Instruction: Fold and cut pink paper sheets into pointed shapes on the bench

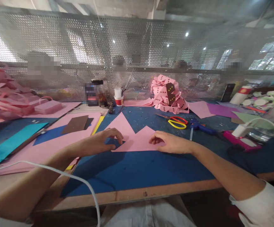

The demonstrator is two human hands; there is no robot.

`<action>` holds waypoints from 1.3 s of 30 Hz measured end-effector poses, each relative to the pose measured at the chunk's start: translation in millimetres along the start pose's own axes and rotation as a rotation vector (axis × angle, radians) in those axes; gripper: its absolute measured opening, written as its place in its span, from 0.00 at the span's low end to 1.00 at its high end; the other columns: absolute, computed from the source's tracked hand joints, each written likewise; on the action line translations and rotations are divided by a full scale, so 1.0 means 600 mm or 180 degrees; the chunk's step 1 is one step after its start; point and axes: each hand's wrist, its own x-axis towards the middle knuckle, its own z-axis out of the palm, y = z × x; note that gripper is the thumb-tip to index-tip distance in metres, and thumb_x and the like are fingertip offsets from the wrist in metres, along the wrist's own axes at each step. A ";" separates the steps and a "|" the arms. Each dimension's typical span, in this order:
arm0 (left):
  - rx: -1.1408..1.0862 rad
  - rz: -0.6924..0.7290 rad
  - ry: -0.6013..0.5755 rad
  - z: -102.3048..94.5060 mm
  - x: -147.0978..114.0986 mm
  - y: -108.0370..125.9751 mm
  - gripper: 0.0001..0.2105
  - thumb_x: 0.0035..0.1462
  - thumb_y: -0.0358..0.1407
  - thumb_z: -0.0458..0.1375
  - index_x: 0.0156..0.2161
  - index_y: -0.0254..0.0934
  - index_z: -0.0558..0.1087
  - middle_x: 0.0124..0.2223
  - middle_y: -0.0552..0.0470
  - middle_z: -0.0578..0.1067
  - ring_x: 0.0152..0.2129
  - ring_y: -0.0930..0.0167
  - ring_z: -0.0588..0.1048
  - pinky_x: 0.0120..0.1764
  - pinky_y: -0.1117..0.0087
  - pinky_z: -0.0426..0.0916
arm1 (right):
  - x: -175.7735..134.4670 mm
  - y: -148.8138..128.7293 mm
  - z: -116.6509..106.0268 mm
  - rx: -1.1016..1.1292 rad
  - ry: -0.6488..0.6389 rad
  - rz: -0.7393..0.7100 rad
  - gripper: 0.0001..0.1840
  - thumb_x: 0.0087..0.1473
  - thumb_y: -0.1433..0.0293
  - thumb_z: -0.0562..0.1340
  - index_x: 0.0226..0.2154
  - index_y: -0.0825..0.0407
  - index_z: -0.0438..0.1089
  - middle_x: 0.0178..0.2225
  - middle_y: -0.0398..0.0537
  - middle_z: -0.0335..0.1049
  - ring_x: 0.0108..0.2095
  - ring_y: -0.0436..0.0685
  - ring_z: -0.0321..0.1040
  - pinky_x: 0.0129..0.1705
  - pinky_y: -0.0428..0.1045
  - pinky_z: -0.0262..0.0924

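Note:
A sheet of pink paper (137, 142) with two pointed peaks along its far side lies on the blue work mat (137, 170). At its left side is my left hand (104, 142), fingers bent, with a gap between fingers and thumb where the mat shows. My right hand (167, 142) is over the right part of the sheet, its fingers curled and the thumb a little apart near the lower edge. Whether its fingertips press on the paper I cannot tell. Neither hand visibly grips anything.
Scissors (177, 122), a blue glue gun (202, 126) and a pink power strip (241, 141) lie to the right. A dotted pink paper stack (164, 94) stands at the back. Coloured sheets (56, 148) cover the left side. A white cable (80, 179) crosses my left forearm.

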 end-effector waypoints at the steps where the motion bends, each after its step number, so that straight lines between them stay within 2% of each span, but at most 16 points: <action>1: -0.0004 0.0044 0.0157 0.005 0.001 0.004 0.08 0.60 0.36 0.57 0.44 0.40 0.73 0.51 0.49 0.74 0.53 0.64 0.71 0.56 0.63 0.66 | 0.000 0.001 0.000 0.0006 -0.0001 -0.0021 0.22 0.49 0.80 0.60 0.48 0.52 0.69 0.49 0.51 0.69 0.48 0.55 0.68 0.55 0.53 0.63; 4: 0.0029 0.0249 0.0408 0.028 0.004 0.015 0.08 0.61 0.38 0.58 0.45 0.41 0.73 0.50 0.50 0.74 0.49 0.66 0.73 0.54 0.64 0.67 | 0.001 0.002 0.000 0.0067 -0.0008 -0.0081 0.23 0.48 0.81 0.59 0.48 0.52 0.70 0.49 0.50 0.70 0.48 0.55 0.69 0.55 0.53 0.64; 9: 0.0186 0.0476 0.0270 0.064 0.011 0.009 0.07 0.63 0.36 0.57 0.45 0.42 0.75 0.48 0.50 0.74 0.46 0.66 0.74 0.49 0.68 0.69 | 0.001 0.000 -0.005 0.0116 -0.0070 -0.0207 0.25 0.47 0.83 0.59 0.49 0.52 0.70 0.49 0.50 0.71 0.48 0.55 0.69 0.55 0.53 0.63; 12: 0.0220 0.0478 0.0338 0.069 0.015 0.004 0.07 0.64 0.36 0.55 0.44 0.41 0.75 0.47 0.50 0.75 0.44 0.67 0.74 0.48 0.69 0.69 | 0.000 0.000 -0.012 0.0081 -0.0184 -0.0343 0.26 0.47 0.84 0.59 0.49 0.53 0.70 0.50 0.51 0.71 0.50 0.55 0.69 0.56 0.52 0.62; 15: 0.0290 0.0461 0.0367 0.067 0.017 0.005 0.08 0.65 0.37 0.54 0.43 0.41 0.75 0.47 0.51 0.75 0.44 0.67 0.74 0.48 0.70 0.69 | 0.002 0.003 -0.018 0.0346 -0.0274 -0.0242 0.25 0.48 0.84 0.58 0.50 0.54 0.70 0.50 0.51 0.73 0.49 0.53 0.70 0.55 0.51 0.63; 19: 0.0444 0.0520 0.0398 0.067 0.016 0.002 0.09 0.67 0.38 0.53 0.43 0.41 0.75 0.46 0.51 0.76 0.44 0.68 0.75 0.47 0.71 0.68 | 0.006 0.005 -0.017 0.0707 0.0118 -0.0050 0.15 0.56 0.79 0.58 0.46 0.55 0.71 0.44 0.51 0.76 0.45 0.52 0.73 0.50 0.50 0.65; 22: 0.0553 0.0639 0.0464 0.069 0.015 -0.004 0.09 0.68 0.37 0.52 0.44 0.41 0.75 0.47 0.49 0.76 0.43 0.68 0.75 0.47 0.71 0.68 | 0.006 -0.003 -0.012 0.0410 0.0479 -0.0093 0.10 0.58 0.75 0.60 0.44 0.54 0.72 0.43 0.50 0.76 0.43 0.53 0.73 0.49 0.49 0.64; 27: 0.0804 0.0952 0.0533 0.068 0.009 -0.002 0.11 0.69 0.35 0.50 0.48 0.41 0.75 0.47 0.47 0.77 0.43 0.68 0.76 0.46 0.71 0.69 | 0.000 -0.024 -0.002 -0.0692 0.0874 -0.0522 0.07 0.59 0.74 0.61 0.40 0.52 0.74 0.40 0.48 0.74 0.40 0.54 0.71 0.45 0.48 0.62; 34: 0.1111 0.1109 0.0562 0.071 0.005 0.000 0.12 0.68 0.32 0.49 0.48 0.41 0.74 0.46 0.47 0.77 0.40 0.69 0.77 0.45 0.71 0.70 | 0.001 -0.029 0.014 -0.1185 0.0889 -0.0886 0.06 0.62 0.73 0.60 0.40 0.51 0.73 0.42 0.49 0.76 0.46 0.56 0.70 0.51 0.52 0.60; 39: 0.1343 0.1164 0.0578 0.074 0.003 0.002 0.12 0.69 0.32 0.49 0.50 0.41 0.72 0.46 0.47 0.77 0.40 0.69 0.77 0.44 0.71 0.70 | 0.000 -0.029 0.022 -0.1284 0.0823 -0.0994 0.06 0.63 0.72 0.59 0.40 0.51 0.72 0.42 0.49 0.76 0.45 0.56 0.70 0.51 0.52 0.59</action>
